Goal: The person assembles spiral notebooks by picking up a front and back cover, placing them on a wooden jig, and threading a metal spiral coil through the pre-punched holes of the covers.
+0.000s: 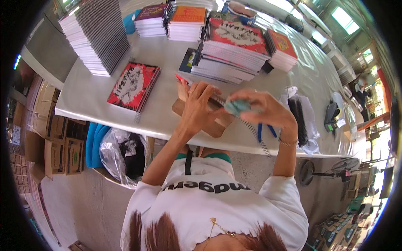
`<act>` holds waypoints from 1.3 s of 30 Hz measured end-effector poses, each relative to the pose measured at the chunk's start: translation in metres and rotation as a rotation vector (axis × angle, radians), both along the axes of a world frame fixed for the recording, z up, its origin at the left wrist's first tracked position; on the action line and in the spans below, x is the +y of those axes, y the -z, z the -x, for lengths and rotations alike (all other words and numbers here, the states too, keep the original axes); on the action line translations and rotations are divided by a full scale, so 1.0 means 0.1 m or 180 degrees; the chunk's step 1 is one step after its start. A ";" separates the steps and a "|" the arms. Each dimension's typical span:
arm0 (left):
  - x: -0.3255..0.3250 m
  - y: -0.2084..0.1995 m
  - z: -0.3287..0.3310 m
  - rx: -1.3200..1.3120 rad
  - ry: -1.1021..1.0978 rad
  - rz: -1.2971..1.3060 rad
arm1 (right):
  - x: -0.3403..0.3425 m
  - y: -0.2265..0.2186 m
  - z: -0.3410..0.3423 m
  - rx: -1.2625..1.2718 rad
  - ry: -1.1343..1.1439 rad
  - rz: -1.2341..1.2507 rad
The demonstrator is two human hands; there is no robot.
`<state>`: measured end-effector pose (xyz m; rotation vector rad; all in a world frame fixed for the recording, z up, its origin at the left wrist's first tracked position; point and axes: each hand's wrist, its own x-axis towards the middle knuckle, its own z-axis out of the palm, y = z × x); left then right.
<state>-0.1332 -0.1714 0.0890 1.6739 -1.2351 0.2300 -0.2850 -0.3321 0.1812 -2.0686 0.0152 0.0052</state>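
Near the table's front edge, my left hand [197,109] grips a notebook [182,79] with a red cover, resting over a brown wooden block [217,127]. My right hand [268,109], somewhat blurred, is closed on a teal pad-like thing [238,107] beside the notebook's spine. A dark spiral coil [254,133] runs out from that spine, its loose end hanging past the table edge. Blue-handled pliers [266,132] lie just below my right hand. To the left rests a red and black notebook [135,85] with a length of coil sticking out at its lower corner.
A tall stack of spiral notebooks [98,37] stands at left, and stacks with red covers [238,35] at the back. Dark coils in clear plastic [299,119] and a tape dispenser [331,115] lie at right. A plastic-lined box [121,157] stands below the table.
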 end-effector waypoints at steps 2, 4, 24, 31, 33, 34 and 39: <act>0.07 0.05 0.09 -0.0068 0.0057 0.0004 | -0.02 0.18 -0.06 0.0251 0.0246 -0.0476; 0.06 0.00 0.09 0.0003 -0.0011 -0.0125 | -0.07 0.11 -0.16 0.0406 0.0386 -0.0759; 0.05 0.01 0.03 -0.0201 -0.0311 -0.0127 | -0.71 1.39 -0.54 0.0543 0.0881 0.1145; 0.15 0.05 -0.14 -0.0415 -0.0773 -0.0033 | -0.50 1.71 -0.66 -0.0485 0.0758 0.1843; 0.13 -0.01 -0.14 -0.0412 -0.0713 -0.0068 | -0.45 1.76 -0.76 -0.0469 0.0616 0.1705; 0.11 -0.03 -0.15 -0.0411 -0.0656 -0.0104 | -0.50 1.74 -0.78 -0.0463 0.0619 0.1709; 0.09 -0.05 -0.25 -0.0360 -0.0502 -0.0158 | -0.37 1.25 -0.63 -0.0788 0.0521 -0.1467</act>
